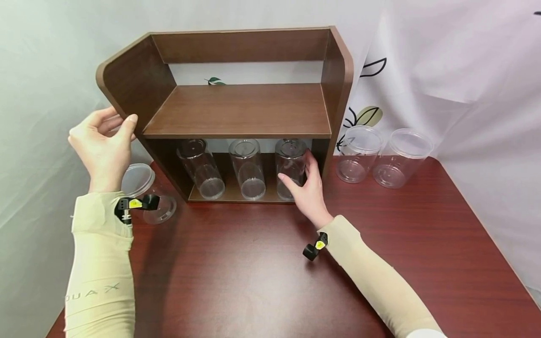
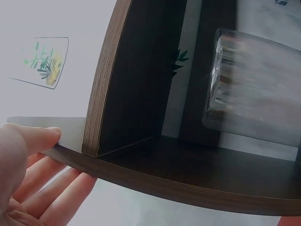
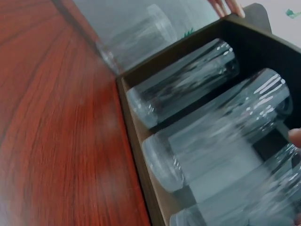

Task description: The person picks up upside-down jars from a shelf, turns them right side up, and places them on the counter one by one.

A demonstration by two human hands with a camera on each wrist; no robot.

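My left hand [image 1: 103,143] pinches the front edge of the left side panel of a brown two-tier shelf [image 1: 236,110], thumb on one face and fingers on the other. In the left wrist view those fingers [image 2: 61,193] curl under the panel. My right hand [image 1: 310,190] reaches into the lower compartment and holds the rightmost clear plastic jar [image 1: 290,164], thumb in front and fingers along its right side. A middle jar [image 1: 247,164] and a left jar [image 1: 200,169] stand upright beside it in the same compartment.
Two clear lidded jars [image 1: 359,152] stand on the red-brown table [image 1: 262,263] right of the shelf. Another lidded jar [image 1: 158,209] stands left of it, partly behind my left forearm. Pale curtains [image 1: 473,70] hang behind the table.
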